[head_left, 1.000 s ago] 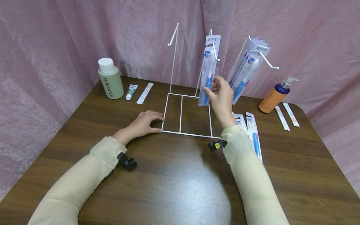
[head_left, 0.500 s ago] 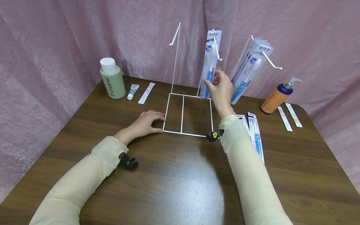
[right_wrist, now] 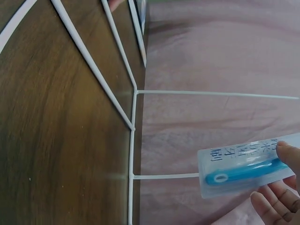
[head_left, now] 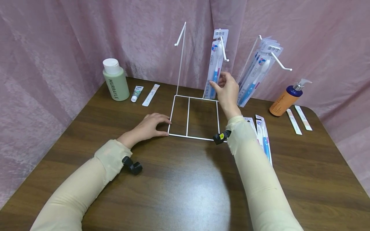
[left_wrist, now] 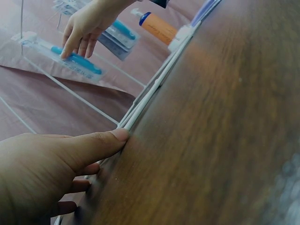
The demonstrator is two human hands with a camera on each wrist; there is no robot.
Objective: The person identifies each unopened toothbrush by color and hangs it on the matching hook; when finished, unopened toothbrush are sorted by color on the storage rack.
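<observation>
A packaged toothbrush (head_left: pixel 214 69) with a blue handle hangs from the middle hook of the white wire rack (head_left: pixel 188 117). My right hand (head_left: pixel 228 91) pinches this pack low down, thumb on its front and fingers behind, as the toothbrush pack (right_wrist: pixel 246 168) in the right wrist view also shows. My left hand (head_left: pixel 147 126) rests at the rack's front left corner. In the left wrist view its thumb (left_wrist: pixel 105 143) touches the wire there, the other fingers spread along the side rod. Several more toothbrush packs (head_left: pixel 257 75) hang on the right hook; the left hook (head_left: pixel 180 33) bears nothing.
Two toothbrush packs (head_left: pixel 263 138) lie right of the rack, partly behind my right forearm. An orange pump bottle (head_left: pixel 281 104) and slim sachets (head_left: pixel 303 118) stand and lie further right. At the left are a green bottle (head_left: pixel 116 85), a small tube (head_left: pixel 137 93) and another sachet (head_left: pixel 151 95).
My right hand has pushed the toothbrush pack up and back along the middle hook, closer to the upright. The left hand has kept its place at the rack's corner.
</observation>
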